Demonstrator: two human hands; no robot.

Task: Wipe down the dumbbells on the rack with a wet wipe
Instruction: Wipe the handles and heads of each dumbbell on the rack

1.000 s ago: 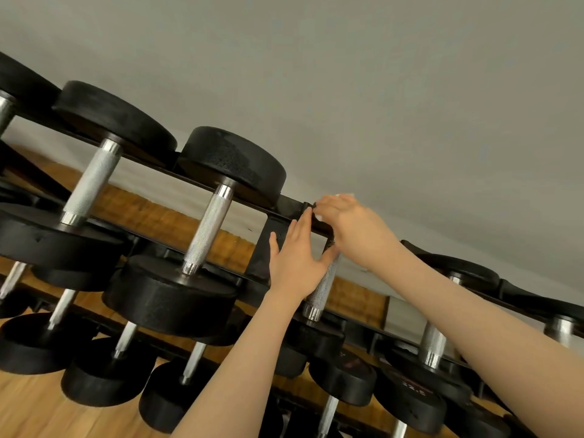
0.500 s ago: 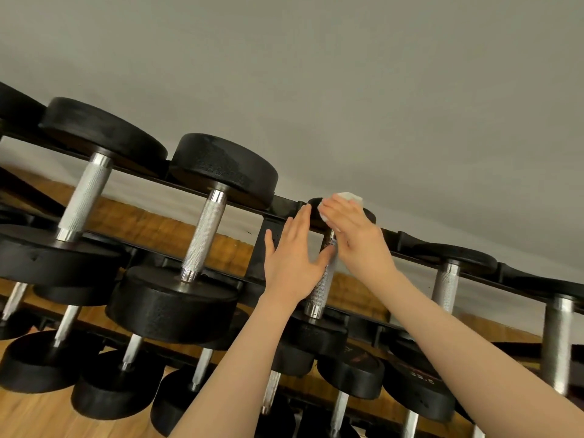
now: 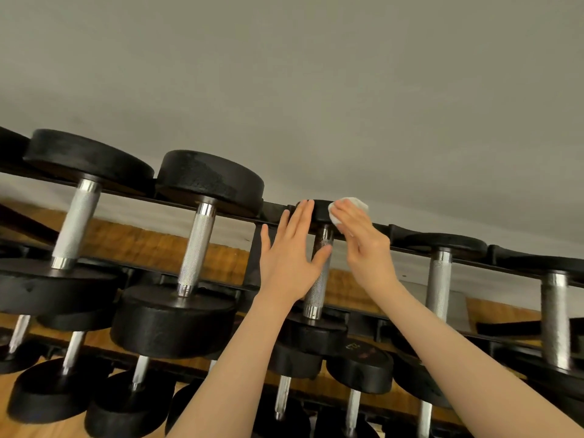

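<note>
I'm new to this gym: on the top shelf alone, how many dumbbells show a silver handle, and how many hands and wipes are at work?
Top-shelf dumbbells with a silver handle showing: 5
Hands, left hand and right hand: 2
Wet wipe: 1
Total: 8

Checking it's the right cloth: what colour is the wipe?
White wipe, seen in the head view.

Soft even light — wide-angle edge bending, slight blur.
</note>
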